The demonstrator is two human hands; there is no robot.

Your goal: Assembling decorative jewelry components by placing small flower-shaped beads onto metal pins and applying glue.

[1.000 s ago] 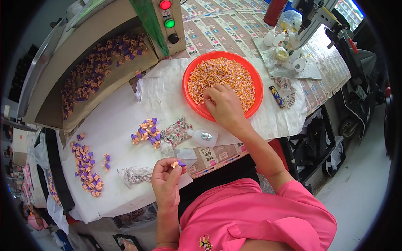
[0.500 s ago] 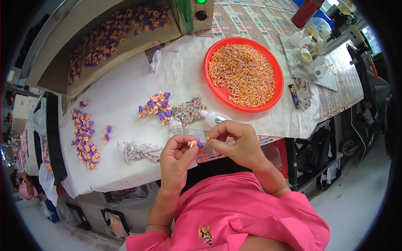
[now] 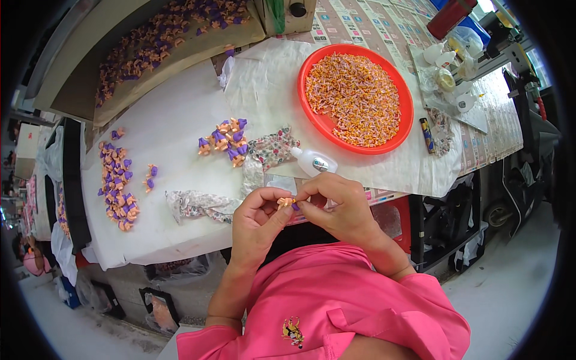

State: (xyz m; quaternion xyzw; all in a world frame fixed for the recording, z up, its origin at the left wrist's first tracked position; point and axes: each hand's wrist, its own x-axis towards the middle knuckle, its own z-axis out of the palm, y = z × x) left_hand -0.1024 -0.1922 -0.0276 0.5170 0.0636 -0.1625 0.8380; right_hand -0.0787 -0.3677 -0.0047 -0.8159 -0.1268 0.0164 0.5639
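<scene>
Between my hands, over the table's near edge, is a small peach-and-purple plastic figure part (image 3: 287,203). My left hand (image 3: 258,219) pinches it between thumb and fingers. The fingertips of my right hand (image 3: 339,210) are pressed together against the same part; a bit of yellow shows there, too small and covered to make out fully. Just beyond my right hand a white squeeze bottle (image 3: 317,162) lies on its side. A floral cloth (image 3: 273,149) is beside the bottle, and a second crumpled cloth (image 3: 201,205) lies left of my left hand.
Similar figure parts form a middle pile (image 3: 225,142) and a left pile (image 3: 117,186). A red round tray (image 3: 410,111) holds many small pink and yellow pieces. At the far left, a machine opening (image 3: 171,45) contains more figure parts. A lighter (image 3: 426,135) and small bottles (image 3: 445,59) are at right.
My right fingertips have come up to the figure part in my left hand, closing the gap where a small yellow piece showed. The view has shifted slightly, and the bottle is less covered.
</scene>
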